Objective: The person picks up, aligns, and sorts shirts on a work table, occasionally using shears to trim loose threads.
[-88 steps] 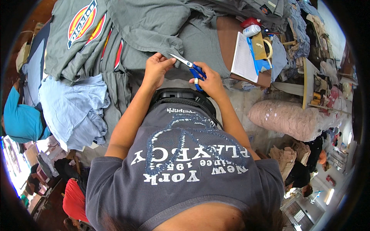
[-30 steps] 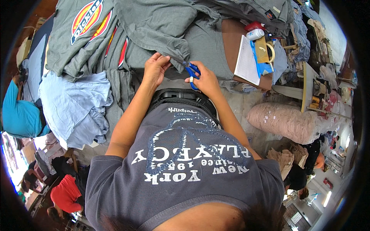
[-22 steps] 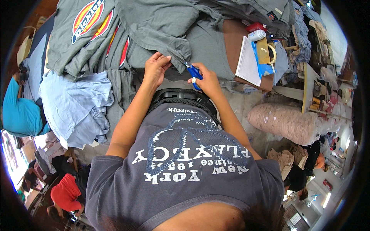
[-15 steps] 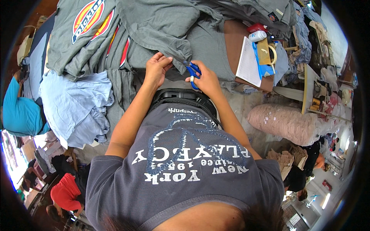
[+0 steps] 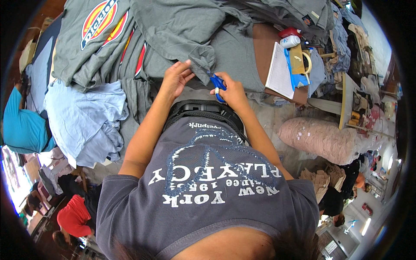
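My right hand (image 5: 233, 90) is closed around the blue handles of a pair of scissors (image 5: 219, 86). The blades point up and left, over the lower corner of a grey T-shirt (image 5: 200, 65). At that shirt's edge, left of the scissors, is my left hand (image 5: 175, 82). Its thumb and forefinger come together in a pinch while the other fingers are bent; whatever lies between the tips is too small to make out. Another grey T-shirt with a red, yellow and white printed emblem (image 5: 99, 24) lies to the left among more grey cloth.
Light blue garments (image 5: 84, 117) hang in a heap at the left. On the right, a brown board (image 5: 263, 43) holds a white pad (image 5: 279, 71), a white bottle (image 5: 289, 41) and a tape roll (image 5: 307, 63). A wrapped pinkish bundle (image 5: 318, 136) lies below. People in turquoise (image 5: 26, 128) and red (image 5: 74, 216) are nearby.
My left hand has drawn slightly away from the scissors, to the left. My right hand and the scissors have shifted a little right and down, and the shirt corner has moved slightly.
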Motion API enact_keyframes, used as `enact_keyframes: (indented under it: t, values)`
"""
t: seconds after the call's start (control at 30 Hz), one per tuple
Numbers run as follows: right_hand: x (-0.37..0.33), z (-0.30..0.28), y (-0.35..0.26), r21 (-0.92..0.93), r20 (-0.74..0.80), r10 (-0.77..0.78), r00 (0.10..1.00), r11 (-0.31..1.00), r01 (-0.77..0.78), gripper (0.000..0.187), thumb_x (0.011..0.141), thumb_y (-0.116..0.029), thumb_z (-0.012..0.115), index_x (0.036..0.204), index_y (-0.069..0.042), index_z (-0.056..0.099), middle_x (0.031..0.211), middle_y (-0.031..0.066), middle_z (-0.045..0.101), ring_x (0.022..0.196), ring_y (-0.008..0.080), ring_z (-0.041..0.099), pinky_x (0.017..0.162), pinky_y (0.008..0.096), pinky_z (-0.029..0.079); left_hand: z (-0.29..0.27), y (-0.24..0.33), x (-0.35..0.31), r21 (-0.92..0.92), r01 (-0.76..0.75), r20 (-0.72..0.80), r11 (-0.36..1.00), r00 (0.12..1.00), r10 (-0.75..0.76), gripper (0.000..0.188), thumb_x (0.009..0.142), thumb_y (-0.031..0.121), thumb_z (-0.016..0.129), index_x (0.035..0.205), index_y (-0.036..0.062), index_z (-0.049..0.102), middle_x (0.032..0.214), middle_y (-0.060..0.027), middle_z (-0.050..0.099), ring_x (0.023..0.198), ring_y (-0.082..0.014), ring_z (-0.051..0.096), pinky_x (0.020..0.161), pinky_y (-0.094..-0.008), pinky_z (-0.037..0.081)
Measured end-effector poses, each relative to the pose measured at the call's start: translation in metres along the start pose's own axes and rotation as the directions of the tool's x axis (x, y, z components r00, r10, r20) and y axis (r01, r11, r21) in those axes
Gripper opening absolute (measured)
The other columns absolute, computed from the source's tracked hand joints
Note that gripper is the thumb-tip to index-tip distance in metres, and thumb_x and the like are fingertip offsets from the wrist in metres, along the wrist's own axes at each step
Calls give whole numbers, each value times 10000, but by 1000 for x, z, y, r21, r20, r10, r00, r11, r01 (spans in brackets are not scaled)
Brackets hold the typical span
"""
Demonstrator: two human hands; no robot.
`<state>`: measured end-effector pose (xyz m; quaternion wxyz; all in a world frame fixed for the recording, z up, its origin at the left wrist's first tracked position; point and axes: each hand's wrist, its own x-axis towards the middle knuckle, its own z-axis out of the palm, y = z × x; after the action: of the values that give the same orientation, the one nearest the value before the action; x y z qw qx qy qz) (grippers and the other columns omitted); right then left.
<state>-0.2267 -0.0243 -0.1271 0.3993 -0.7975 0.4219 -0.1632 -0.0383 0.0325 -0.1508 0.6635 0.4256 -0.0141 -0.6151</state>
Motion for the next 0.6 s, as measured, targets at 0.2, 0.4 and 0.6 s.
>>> enact_keyframes:
  t: [0.2, 0.4, 0.6]
  values:
    - [-4, -8, -6, -38, 61, 98, 993, 995, -96, 467, 614, -211, 711, 1009, -89, 493, 701, 183, 579, 658, 337, 582, 569, 370, 436, -19, 9, 17, -69, 4, -87, 998, 996, -10, 241, 754, 140, 624, 923, 11, 510, 971, -100, 536, 904, -205, 550, 836, -345, 448]
    - [-8, -5, 0, 38, -46, 46, 998, 998, -44, 499, 563, -230, 749, 997, -111, 533, 557, 73, 458, 484, 169, 438, 466, 289, 364, -16, 14, 21, -82, 145, -118, 986, 981, -154, 160, 755, 108, 618, 866, 34, 531, 834, -44, 553, 811, -158, 555, 790, -312, 465]
    - [-10, -13, -13, -64, 19, 73, 997, 995, -72, 476, 620, -231, 702, 1026, -101, 492, 781, 136, 598, 695, 275, 597, 607, 340, 448, -8, 16, 10, 161, -22, -50, 987, 998, 30, 94, 764, 81, 591, 820, 25, 540, 813, -57, 572, 776, -137, 556, 711, -255, 457]
